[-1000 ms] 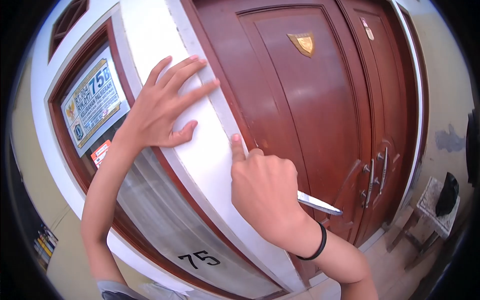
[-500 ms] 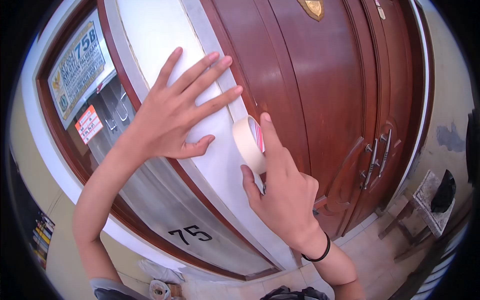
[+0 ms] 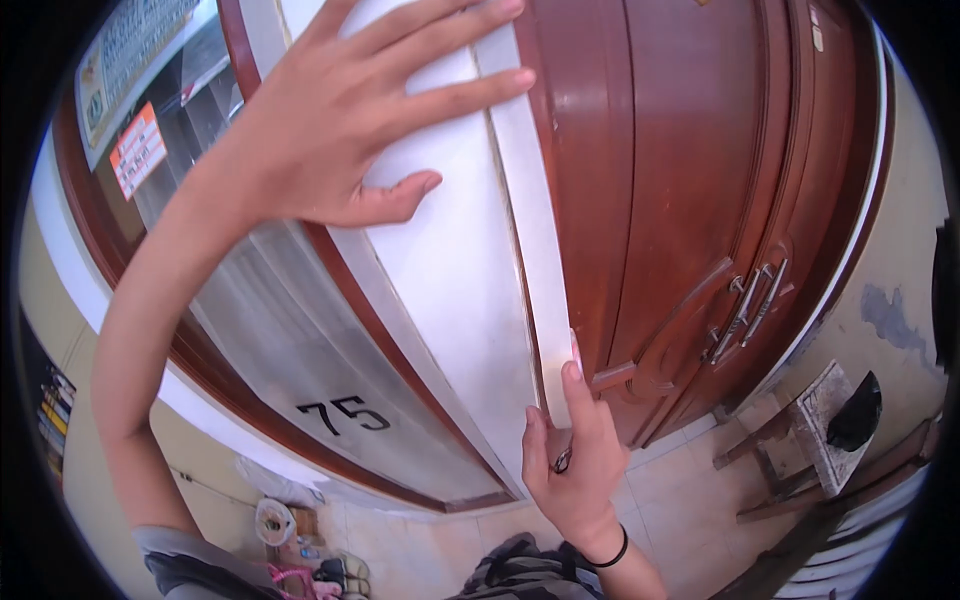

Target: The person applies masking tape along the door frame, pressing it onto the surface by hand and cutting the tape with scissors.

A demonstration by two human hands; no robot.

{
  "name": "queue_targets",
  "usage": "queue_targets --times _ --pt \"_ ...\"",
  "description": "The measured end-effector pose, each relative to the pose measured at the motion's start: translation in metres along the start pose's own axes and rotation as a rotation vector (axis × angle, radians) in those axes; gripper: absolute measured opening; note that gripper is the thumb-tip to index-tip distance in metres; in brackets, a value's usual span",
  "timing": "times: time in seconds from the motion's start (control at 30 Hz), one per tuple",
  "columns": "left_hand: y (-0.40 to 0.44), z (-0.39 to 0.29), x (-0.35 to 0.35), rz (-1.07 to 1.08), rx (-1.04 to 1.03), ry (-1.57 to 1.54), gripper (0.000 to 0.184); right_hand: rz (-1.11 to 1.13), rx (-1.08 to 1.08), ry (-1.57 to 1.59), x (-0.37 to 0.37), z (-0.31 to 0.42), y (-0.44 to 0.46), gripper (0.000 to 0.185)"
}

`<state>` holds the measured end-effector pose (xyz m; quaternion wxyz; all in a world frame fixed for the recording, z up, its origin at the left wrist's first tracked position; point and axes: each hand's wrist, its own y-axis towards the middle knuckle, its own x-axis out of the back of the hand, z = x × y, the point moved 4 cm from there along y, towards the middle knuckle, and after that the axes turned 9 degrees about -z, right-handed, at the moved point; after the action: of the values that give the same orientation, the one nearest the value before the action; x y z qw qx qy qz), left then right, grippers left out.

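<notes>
My left hand (image 3: 370, 115) is spread with its fingers apart, lying against the white wall panel (image 3: 445, 260) beside the brown door frame. Lower down, my right hand (image 3: 580, 465) grips a cream roll of masking tape (image 3: 553, 385) between thumb and forefinger. The roll appears nearly edge-on, at the border between panel and frame. A pale band (image 3: 540, 260) runs from near my left fingertips down to the roll; I cannot tell how much of it is tape or trim. A small dark, shiny thing (image 3: 562, 460) shows by my right palm, too small to name.
The brown wooden door (image 3: 680, 150) with metal handles (image 3: 745, 310) stands to the right. A wooden stool (image 3: 825, 430) bears a black item. To the left is a window (image 3: 290, 320) marked 75. Shoes (image 3: 345, 575) and a white bin (image 3: 273, 522) are on the floor.
My right hand has moved down along the panel with the tape roll, away from my left hand. The view has tilted downward. My left hand remains spread on the panel.
</notes>
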<state>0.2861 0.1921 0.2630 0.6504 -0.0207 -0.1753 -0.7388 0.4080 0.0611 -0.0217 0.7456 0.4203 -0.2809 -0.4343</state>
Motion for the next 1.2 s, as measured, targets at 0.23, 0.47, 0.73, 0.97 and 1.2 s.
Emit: queue_targets --times 0.23,0.47,0.73,0.97,1.2 --pt "-0.001 -0.003 0.001 -0.052 -0.025 0.047 0.083 0.13 -0.066 -0.155 -0.001 -0.002 0.005 0.072" --pt "-0.004 -0.001 -0.006 -0.085 -0.048 0.088 0.078 0.242 -0.047 -0.29 -0.013 -0.001 0.02 0.074" --pt "-0.008 -0.006 -0.015 -0.194 -0.104 0.088 0.074 0.434 -0.051 -0.565 -0.019 0.012 0.035 0.078" --pt "-0.006 -0.007 -0.009 -0.118 -0.089 0.132 0.074 0.476 -0.046 -0.59 -0.019 0.014 0.042 0.077" --pt "-0.006 -0.008 -0.011 -0.073 -0.076 0.104 0.074 0.476 -0.062 -0.609 -0.022 0.019 0.046 0.066"
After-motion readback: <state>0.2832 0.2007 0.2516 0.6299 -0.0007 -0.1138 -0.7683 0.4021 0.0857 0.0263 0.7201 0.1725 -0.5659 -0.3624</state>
